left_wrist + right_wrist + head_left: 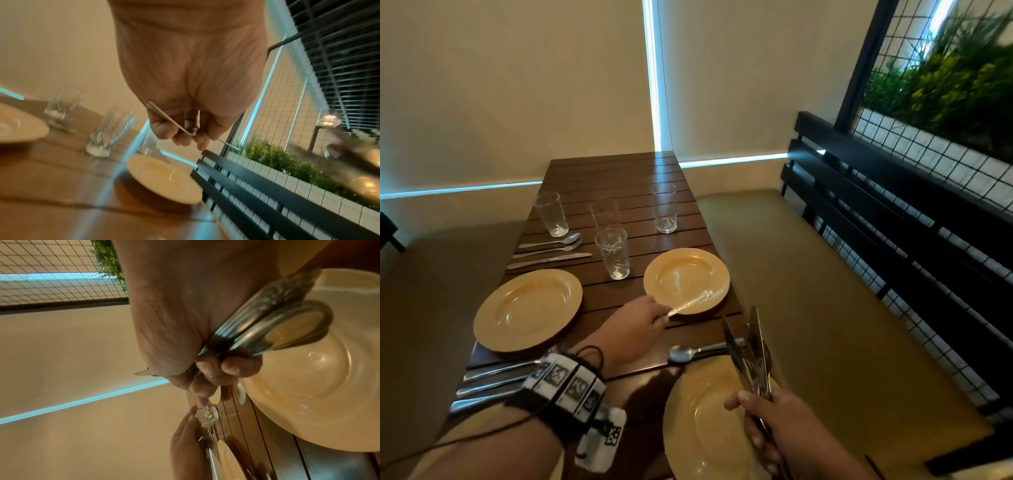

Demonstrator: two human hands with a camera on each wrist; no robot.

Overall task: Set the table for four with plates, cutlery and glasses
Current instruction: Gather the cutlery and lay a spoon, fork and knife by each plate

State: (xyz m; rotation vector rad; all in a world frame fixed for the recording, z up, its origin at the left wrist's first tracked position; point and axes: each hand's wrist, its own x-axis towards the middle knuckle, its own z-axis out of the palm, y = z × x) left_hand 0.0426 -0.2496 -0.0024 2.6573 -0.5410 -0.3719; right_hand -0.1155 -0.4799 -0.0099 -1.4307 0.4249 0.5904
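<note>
My left hand pinches one silver piece of cutlery, too blurred to tell its kind, over the near rim of the far right yellow plate. The left wrist view shows the left hand with fingers curled round that thin piece above the plate. My right hand grips a bundle of cutlery, upright over the near right plate. In the right wrist view the right hand grips the handles beside that plate. A spoon lies just beyond the near plate.
A left yellow plate sits with cutlery on its near side and a knife, fork and spoon beyond it. Several empty glasses stand mid-table. Cushioned benches flank the slatted wooden table; a black rail runs behind the right bench.
</note>
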